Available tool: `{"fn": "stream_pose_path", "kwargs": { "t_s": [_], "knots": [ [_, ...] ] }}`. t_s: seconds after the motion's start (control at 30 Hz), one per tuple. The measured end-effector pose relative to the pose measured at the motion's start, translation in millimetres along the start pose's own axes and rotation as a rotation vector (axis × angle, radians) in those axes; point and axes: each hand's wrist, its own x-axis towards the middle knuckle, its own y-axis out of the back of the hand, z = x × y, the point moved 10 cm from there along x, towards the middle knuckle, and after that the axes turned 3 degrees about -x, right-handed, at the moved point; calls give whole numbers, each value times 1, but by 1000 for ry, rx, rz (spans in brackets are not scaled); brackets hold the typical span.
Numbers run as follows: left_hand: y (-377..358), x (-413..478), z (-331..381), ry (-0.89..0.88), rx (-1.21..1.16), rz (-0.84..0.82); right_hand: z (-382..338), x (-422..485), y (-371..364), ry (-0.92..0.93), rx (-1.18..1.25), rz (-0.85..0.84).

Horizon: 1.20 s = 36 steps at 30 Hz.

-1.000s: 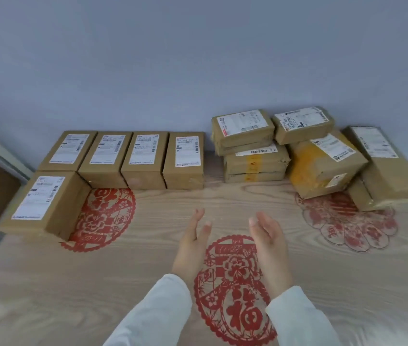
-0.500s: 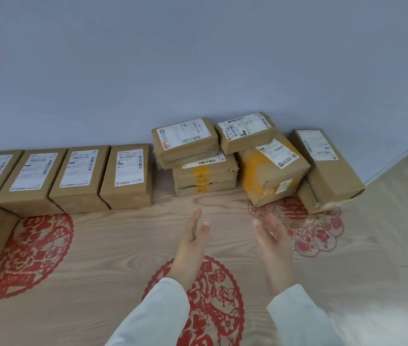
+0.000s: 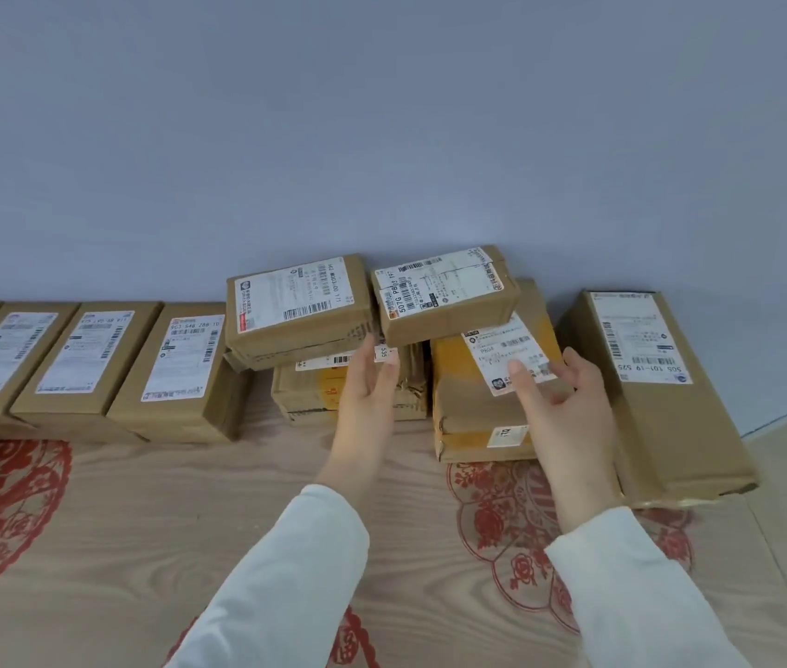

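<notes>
Small labelled parcel (image 3: 444, 294): topmost, tilted, near the wall (image 3: 382, 137), resting on yellow-taped parcel (image 3: 478, 417); front edge overhanging. Neighbour parcel (image 3: 297, 308) just beside it on the left; tall parcel (image 3: 661, 388) apart on the right, gap between. Left hand (image 3: 367, 378), right hand (image 3: 560, 392): 2 raised below that front edge, palms facing, fingers straight, set wide, holding nothing; contact with parcel unclear.

Row of brown cardboard parcels (image 3: 88, 354) sits along the far edge of the wood-grain surface (image 3: 237, 499), left side. Right of it, labelled brown parcel (image 3: 297, 306) on flat taped parcel (image 3: 305, 397). Next right, small brown parcel (image 3: 444, 294) atop yellow-taped parcel (image 3: 468, 417). Long brown box (image 3: 661, 402) rightmost, at right edge.
</notes>
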Motion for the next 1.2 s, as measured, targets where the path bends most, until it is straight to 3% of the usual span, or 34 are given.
{"fn": "stream_pose_path", "kwargs": {
  "t_s": [0.13,0.4,0.6,0.9,1.2],
  "knots": [
    [-6,19,0,-13,1,75,-13,36,0,20,15,25],
    [-16,22,0,-46,-32,101,-24,72,-47,35,-8,-181],
    [-9,18,-3,-48,-46,121,-13,63,-37,-22,76,-129],
    [11,-31,-17,-55,-98,75,-1,-8,0,-85,235,-27],
    [87,-114,-57,6,-164,79,41,-140,-16,-262,397,-124]
  ]
}}
